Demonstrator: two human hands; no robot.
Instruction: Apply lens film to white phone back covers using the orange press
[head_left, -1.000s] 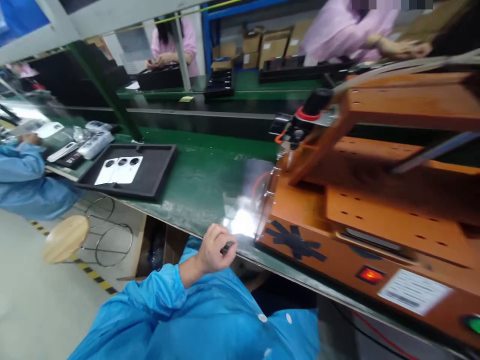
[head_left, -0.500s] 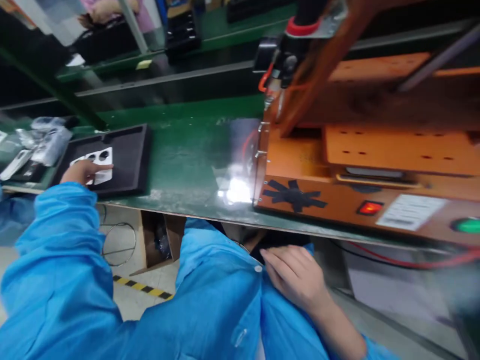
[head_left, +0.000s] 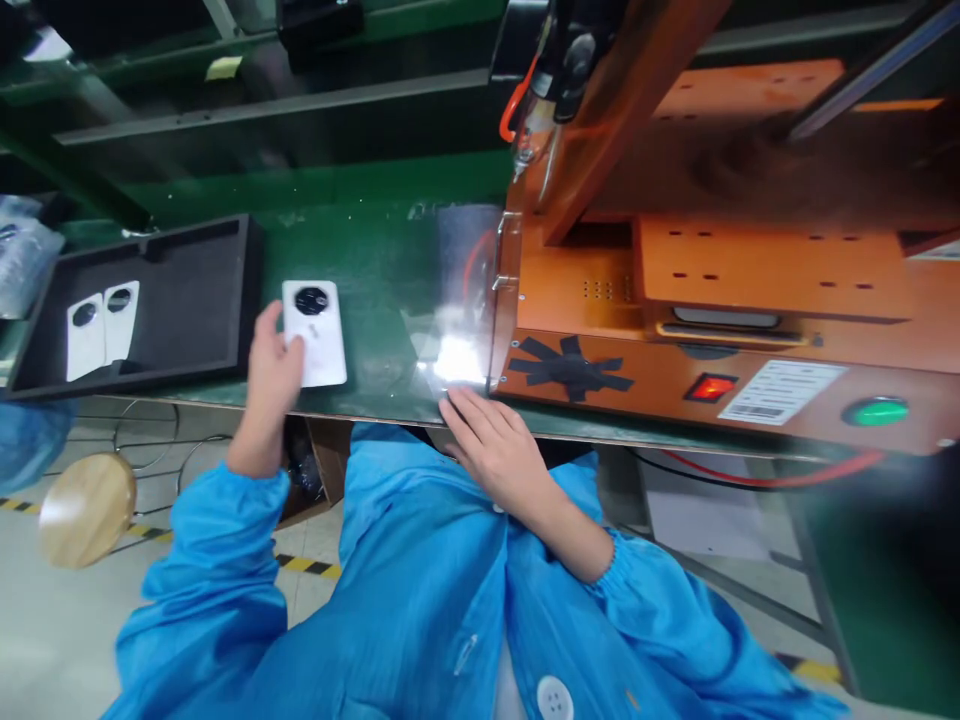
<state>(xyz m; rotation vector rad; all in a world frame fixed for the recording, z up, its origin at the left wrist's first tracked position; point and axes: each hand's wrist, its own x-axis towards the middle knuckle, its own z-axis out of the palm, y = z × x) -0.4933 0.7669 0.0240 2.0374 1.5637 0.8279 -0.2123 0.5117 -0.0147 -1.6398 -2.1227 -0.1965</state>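
My left hand [head_left: 276, 362] grips a white phone back cover [head_left: 316, 340] by its left edge, thumb on the face and fingers along the side. The cover has a round black camera area near its top and lies at or just over the green bench. To its left, two similar white covers [head_left: 87, 338] rest side by side in a black tray [head_left: 187, 290]. My right hand [head_left: 491, 445] is at the bench's front edge, fingers stretched out and holding nothing. Its fingertips are by a clear plastic sheet [head_left: 459, 300].
An orange machine [head_left: 675, 370] with a lit red switch [head_left: 711, 387] and a green button [head_left: 876, 411] fills the right of the bench. Bagged items [head_left: 26, 260] lie at the far left. A round wooden stool [head_left: 88, 510] stands below, left of me.
My left hand has moved right, out of the black tray, with a white phone back cover. My right hand has risen from my lap to the bench edge. The view has shifted.
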